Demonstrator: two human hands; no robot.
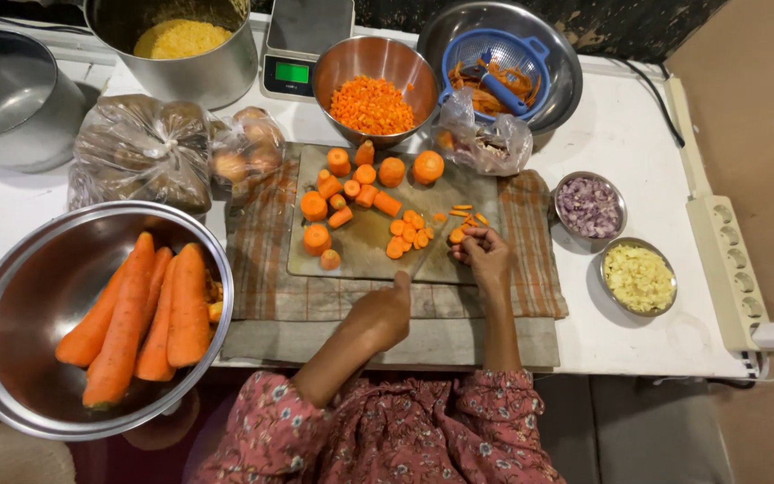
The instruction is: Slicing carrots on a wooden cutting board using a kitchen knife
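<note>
Two bare hands are working over a grey rectangular cutting board [365, 242] that is lying on a brown checked cloth [539, 260] on the white worktop [624, 143]. The left hand [385, 314] is clenched around a knife handle, the thin blade [423, 260] reaching up onto the board. The right hand [484, 254] is curling its fingers down on a small orange carrot piece [456, 236] at the board's right part, pinching it in place.

About a dozen thick carrot chunks [351, 188] are lying across the board's upper left, and a small heap of chopped bits [408, 235] is sitting just left of the right hand.

Five whole peeled carrots [150, 309] are resting in a large steel bowl [20, 323] at the near left. Beyond the board, a copper-coloured bowl of diced carrot [372, 103] is standing between a digital kitchen scale [302, 49] and a steel bowl holding a blue colander [499, 63] with peelings. Two clear plastic bags [145, 148] of brown roots are lying at the board's upper left, and one smaller crumpled bag [485, 139] is touching its upper right corner. Two small steel dishes are sitting at the right: one of chopped purple onion [589, 206], one of pale yellow dice [639, 278]. A white power strip [726, 269] is running along the worktop's right edge.
</note>
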